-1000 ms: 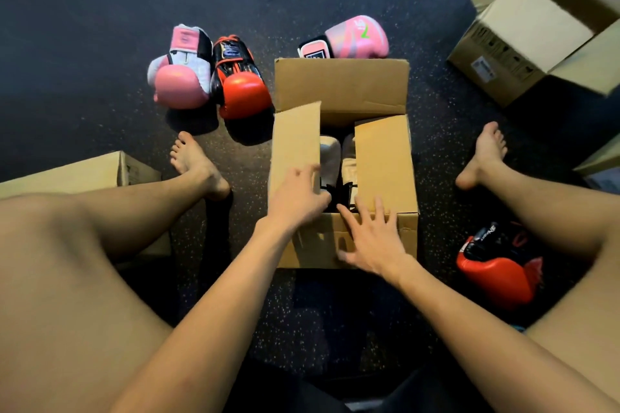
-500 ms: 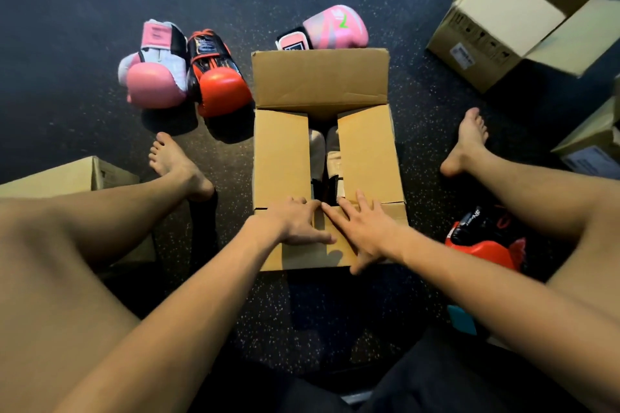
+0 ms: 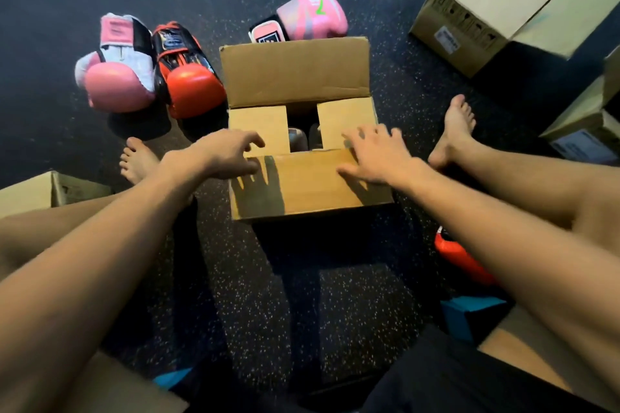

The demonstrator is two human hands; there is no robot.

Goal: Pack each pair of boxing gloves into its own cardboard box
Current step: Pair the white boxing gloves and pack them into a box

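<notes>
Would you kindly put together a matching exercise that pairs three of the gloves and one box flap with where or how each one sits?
Things:
1. pink and white glove
2. red and black glove
3. pink glove with green mark
4. far flap of the middle box

Place or state:
A. standing up, not folded down
B. on the floor behind the box
C. beside the box's left side
D. leftmost of the gloves

Pairs: 1-D, 2-C, 3-B, 4-A

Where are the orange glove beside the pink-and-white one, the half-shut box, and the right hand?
orange glove (image 3: 196, 90), head view, its rounded padded front.
box (image 3: 312, 184), head view, its near flap.
right hand (image 3: 375, 157), head view, back of the hand.
</notes>
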